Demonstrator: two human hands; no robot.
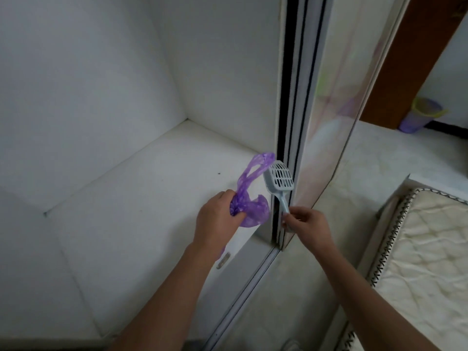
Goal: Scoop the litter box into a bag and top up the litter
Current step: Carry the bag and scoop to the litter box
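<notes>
The left hand (217,216) grips a bunched, thin purple bag (249,198), soft and probably nearly weightless, best held by its loops, while just to its right the right hand (305,221) pinches the stiff, light plastic scoop (279,182) by its handle.

The scoop (279,184) handle's end is buried in the right hand (307,224). The purple bag (249,198) is bunched inside the left hand (217,219), its lower part hidden. At 3 o'clock, a blurred purple bin (417,117) is half behind the door frame (402,72). At 5 o'clock the mattress (425,262) runs off the edge.
</notes>
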